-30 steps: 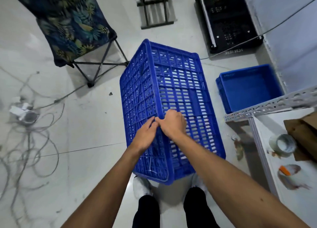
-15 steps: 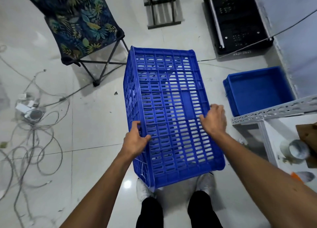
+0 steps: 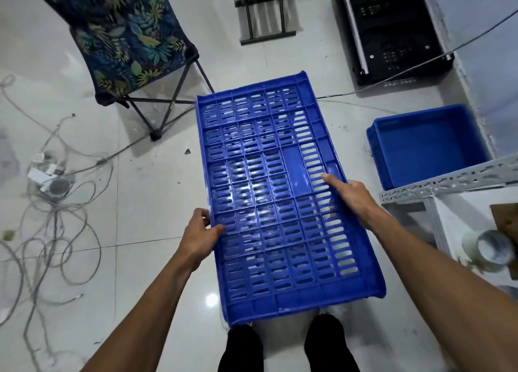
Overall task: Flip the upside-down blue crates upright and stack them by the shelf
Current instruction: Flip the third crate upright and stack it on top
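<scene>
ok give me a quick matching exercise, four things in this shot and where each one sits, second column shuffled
Things:
1. slatted blue crate
2. solid blue bin
3. black crate
4. folding chair

Places:
A. top right, by the wall
B. top left, leaf-print seat
C. centre, a hand on each long side
D. on the floor at right, beside the metal shelf

Pairs: 1-C, 2-D, 3-A, 4-B

Bright overhead light, floor (image 3: 157, 203) glare, blurred edges
</scene>
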The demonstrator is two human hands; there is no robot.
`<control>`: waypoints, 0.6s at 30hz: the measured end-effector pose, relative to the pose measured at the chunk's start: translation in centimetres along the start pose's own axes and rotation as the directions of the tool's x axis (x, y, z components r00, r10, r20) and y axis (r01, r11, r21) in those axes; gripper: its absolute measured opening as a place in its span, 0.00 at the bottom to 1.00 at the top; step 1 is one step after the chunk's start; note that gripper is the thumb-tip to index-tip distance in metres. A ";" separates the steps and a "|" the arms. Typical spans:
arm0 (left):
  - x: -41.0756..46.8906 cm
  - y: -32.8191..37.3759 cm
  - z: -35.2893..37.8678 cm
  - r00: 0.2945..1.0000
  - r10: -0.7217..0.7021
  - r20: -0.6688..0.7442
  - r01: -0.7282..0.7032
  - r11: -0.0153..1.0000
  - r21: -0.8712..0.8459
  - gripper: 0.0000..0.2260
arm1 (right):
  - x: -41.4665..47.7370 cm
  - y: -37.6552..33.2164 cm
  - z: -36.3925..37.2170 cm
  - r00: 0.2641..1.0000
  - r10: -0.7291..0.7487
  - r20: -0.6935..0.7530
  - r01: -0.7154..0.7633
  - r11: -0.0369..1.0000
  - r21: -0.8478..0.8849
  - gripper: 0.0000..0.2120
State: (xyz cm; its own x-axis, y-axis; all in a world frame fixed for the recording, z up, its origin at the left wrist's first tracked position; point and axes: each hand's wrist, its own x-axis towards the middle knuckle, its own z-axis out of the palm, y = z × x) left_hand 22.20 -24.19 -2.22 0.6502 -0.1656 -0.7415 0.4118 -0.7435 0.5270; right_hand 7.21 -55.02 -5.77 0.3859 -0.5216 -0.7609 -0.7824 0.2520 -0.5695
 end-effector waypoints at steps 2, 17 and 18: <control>-0.3 0.0 0.2 1.000 0.009 0.015 -0.009 1.000 0.007 0.11 | -0.8 -0.3 -1.0 0.998 -0.055 -0.005 0.055 0.998 -0.008 0.43; 2.4 -1.7 2.6 0.992 -0.100 0.079 0.078 0.965 0.249 0.14 | -5.9 -1.4 -1.1 0.928 -0.307 -0.211 0.222 0.910 -0.349 0.28; 1.7 -1.1 3.0 0.992 -0.096 0.087 0.073 0.969 0.238 0.11 | -5.9 -1.4 -0.8 0.923 -0.311 -0.225 0.220 0.909 -0.354 0.28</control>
State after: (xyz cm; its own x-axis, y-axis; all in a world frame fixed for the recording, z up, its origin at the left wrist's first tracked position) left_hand 20.97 -25.62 -5.31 0.5493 -0.1496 -0.8221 0.2944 -0.8861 0.3579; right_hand 5.62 -52.97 -0.24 0.4894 -0.7436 -0.4556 -0.7994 -0.1738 -0.5751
